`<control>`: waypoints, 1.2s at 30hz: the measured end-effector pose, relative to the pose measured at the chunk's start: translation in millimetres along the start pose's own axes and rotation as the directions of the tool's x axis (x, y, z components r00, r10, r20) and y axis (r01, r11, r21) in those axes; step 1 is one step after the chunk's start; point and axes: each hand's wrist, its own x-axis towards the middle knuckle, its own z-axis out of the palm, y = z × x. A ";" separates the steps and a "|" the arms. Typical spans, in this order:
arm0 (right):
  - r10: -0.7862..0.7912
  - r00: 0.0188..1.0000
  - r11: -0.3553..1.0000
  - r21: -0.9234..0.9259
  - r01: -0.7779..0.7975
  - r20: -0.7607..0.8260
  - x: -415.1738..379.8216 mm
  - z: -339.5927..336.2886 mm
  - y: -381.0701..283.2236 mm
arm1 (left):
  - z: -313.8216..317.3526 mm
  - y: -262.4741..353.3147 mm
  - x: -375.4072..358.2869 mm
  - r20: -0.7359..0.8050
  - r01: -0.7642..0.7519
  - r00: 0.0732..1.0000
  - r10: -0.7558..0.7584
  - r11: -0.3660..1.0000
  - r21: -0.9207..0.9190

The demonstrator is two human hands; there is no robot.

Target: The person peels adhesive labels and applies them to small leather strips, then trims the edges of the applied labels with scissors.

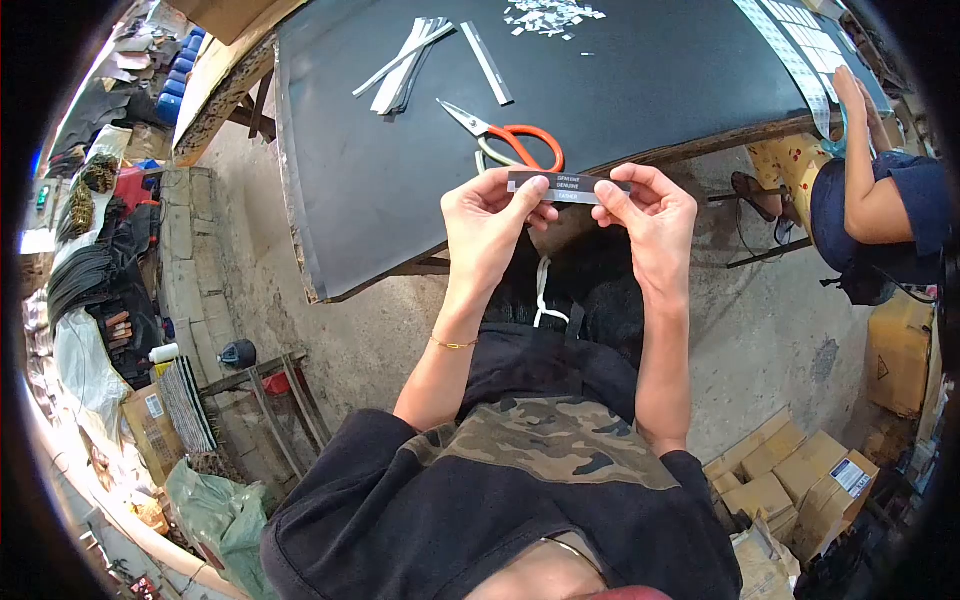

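Note:
Between my two hands a short dark label strip point(570, 188) with printed light lettering is stretched out level. My left hand point(492, 215) pinches its left end between thumb and fingers, and my right hand point(650, 215) pinches the right end the same way. Just beyond my left hand, scissors point(515, 140) with an orange handle lie on the dark table point(370, 200), blades pointing to the upper left. Farther back lie a small bundle of strips point(408, 68) and a single strip point(487, 64). Small cut pieces point(550, 16) are heaped near the top.
At the right, another person point(880, 205) sits at the table with a hand near long sheets of labels point(800, 45). Cardboard boxes point(800, 480) stand on the floor at the lower right. Dark piled material point(95, 275) and a wooden frame point(285, 400) are on the left.

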 end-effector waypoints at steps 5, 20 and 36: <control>-0.003 1.000 0.999 -0.040 0.003 0.003 -0.7 1.0 -1.5 | 0.1 2.0 -0.3 -0.022 -0.008 1.000 0.009 0.999 0.033; -0.008 1.000 0.998 -0.054 0.010 0.024 -0.2 1.9 -3.6 | -0.3 4.1 0.2 -0.036 0.001 0.999 0.000 0.999 0.048; -0.035 0.999 0.999 0.001 0.035 0.017 0.6 5.4 -0.7 | 15.2 -17.1 -6.1 0.033 0.105 0.994 -0.101 0.987 -0.120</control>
